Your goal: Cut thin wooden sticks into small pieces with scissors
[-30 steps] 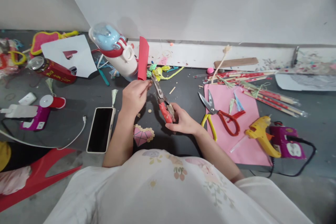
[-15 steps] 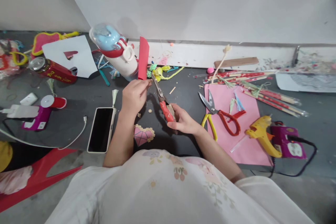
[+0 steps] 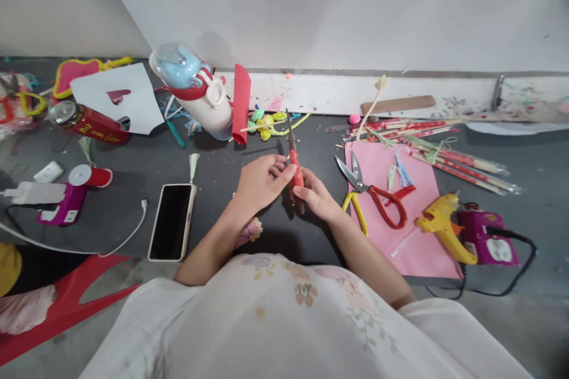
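My right hand (image 3: pixel 316 195) is closed round the red handles of a pair of pliers (image 3: pixel 292 148), whose narrow metal jaws point away from me. Close against the pliers from the left is my left hand (image 3: pixel 265 183), its fingers curled and its thumb at the red handle. A tiny pale bit shows by its fingertips, too small to name. Beyond the hands a thin wooden stick (image 3: pixel 262 127) crosses in front of the rolled red paper (image 3: pixel 242 103) and yellow yarn (image 3: pixel 265 132). A pink piece with a beaded edge (image 3: pixel 252 231) is partly hidden under my left forearm.
Left of my arm lie a phone (image 3: pixel 171 222), a charging cable (image 3: pixel 143 207) and a red thread spool (image 3: pixel 93 176). A bottle (image 3: pixel 200 98) stands behind. To the right, scissors (image 3: pixel 386 201) and a yellow glue gun (image 3: pixel 440 225) lie on pink paper (image 3: pixel 413 260).
My left hand has come back toward me and right, from the pliers' tip to their handles. The pliers have turned more upright. A thin stick now shows near the yellow yarn.
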`<state>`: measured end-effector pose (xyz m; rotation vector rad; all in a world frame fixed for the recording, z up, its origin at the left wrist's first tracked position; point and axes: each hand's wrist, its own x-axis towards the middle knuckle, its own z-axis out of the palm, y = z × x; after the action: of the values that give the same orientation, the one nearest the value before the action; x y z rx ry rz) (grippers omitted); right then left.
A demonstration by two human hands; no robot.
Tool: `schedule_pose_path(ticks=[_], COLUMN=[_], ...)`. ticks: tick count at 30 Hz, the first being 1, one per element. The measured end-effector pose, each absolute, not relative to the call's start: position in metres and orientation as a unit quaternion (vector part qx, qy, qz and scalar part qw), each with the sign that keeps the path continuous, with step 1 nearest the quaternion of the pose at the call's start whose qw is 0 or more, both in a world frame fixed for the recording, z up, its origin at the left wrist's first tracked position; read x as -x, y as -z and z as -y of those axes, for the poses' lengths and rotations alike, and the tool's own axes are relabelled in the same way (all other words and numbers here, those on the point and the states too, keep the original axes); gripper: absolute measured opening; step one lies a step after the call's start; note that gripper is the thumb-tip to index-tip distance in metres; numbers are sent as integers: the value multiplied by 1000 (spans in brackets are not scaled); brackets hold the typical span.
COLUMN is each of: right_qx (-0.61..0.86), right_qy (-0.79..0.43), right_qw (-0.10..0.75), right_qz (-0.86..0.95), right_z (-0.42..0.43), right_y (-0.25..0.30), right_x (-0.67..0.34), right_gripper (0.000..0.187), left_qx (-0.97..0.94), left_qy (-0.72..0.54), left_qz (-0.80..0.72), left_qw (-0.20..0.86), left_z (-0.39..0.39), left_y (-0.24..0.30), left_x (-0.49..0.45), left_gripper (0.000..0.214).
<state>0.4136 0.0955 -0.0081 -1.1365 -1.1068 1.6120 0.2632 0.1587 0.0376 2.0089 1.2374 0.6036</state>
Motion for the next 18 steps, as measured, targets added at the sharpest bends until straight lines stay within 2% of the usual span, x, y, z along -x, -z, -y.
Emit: schedule_pose_path(ticks=[4,9,12,18], right_qx=[443,462,473,451], right_qy=[-651,-617,-610,-628], right_qw=[452,450,444,443], right_qz=[419,450,455,454], right_z=[-96,-95,-95,-95], right_y=[4,10,15,15], right_x=[-411,-412,-413,-412], right_gripper=[51,52,53,55], left_qx=[-718,-515,-456,-427], left_qy=[-159,-179,-200,-222], left_qz=[-438,-388,-371,-383], left_qw=[518,743,784,788], left_z=[-156,-161,-162,-161], left_y=[-27,-17,-17,-17], left_x=[-275,-280,-282,-283], left_gripper=[41,57,62,60])
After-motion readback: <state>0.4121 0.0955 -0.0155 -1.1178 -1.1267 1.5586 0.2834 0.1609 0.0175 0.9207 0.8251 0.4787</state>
